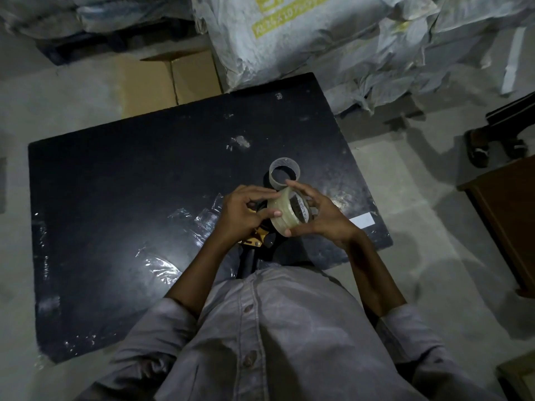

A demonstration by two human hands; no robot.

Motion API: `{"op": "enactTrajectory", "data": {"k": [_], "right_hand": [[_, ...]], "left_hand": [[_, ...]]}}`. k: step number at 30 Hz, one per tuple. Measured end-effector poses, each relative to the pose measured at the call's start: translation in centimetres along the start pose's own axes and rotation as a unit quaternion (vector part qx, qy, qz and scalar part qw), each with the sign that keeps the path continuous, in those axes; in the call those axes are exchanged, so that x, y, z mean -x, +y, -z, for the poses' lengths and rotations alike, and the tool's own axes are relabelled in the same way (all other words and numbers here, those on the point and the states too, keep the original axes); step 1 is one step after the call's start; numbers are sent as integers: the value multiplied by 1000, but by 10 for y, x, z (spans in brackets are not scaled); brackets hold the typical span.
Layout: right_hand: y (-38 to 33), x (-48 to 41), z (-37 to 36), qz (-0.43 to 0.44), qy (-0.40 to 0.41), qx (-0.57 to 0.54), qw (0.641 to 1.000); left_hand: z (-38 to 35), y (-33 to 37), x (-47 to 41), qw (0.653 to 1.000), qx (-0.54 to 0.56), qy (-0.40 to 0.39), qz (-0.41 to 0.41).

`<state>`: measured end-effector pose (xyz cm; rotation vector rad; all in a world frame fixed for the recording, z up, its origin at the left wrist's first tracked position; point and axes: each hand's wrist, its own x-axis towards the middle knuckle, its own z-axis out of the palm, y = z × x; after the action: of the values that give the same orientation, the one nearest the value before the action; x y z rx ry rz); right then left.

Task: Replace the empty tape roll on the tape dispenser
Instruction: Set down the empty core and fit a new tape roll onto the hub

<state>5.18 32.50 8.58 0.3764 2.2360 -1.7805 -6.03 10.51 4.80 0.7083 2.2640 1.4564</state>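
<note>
Centre frame, above the black bench (115, 183): left hand (241, 214) pinching the rim of the new roll (285, 214), dispenser (254, 238) underneath. Right hand (324, 218) cupping the roll's far side. Empty core (284, 172) standing just above, on the bench.

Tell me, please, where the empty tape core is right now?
In the head view, the empty tape core stands on the black table, right of centre, just beyond the hands and the new tape roll they hold.
</note>
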Motion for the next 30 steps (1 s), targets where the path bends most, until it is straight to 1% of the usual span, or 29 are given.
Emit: {"op": "enactTrajectory", "data": {"k": [4,11,15,17,20,23,27,30], "right_hand": [[0,-2,-1,3,-6,-5,1000],[5,-2,-2,10,-16,-13,1000],[5,-3,-4,6,-13,-3,1000],[5,-4,-5,5,-14,6,1000],[4,-6,-7,5,2,37,999],[8,-12,-8,19,52,104,993],[19,-21,-12,29,129,191,973],[23,-27,-22,22,143,233,962]], "left_hand": [[-1,-5,0,1000,9,10,1],[-4,-1,6,997,11,69,-27],[-3,-2,8,992,-58,90,-71],[-2,-5,8,990,-85,88,-75],[-4,-6,9,992,-88,83,-41],[-4,-11,8,994,-70,79,18],[7,-19,3,988,42,96,110],[17,-23,4,981,63,118,142]]}}
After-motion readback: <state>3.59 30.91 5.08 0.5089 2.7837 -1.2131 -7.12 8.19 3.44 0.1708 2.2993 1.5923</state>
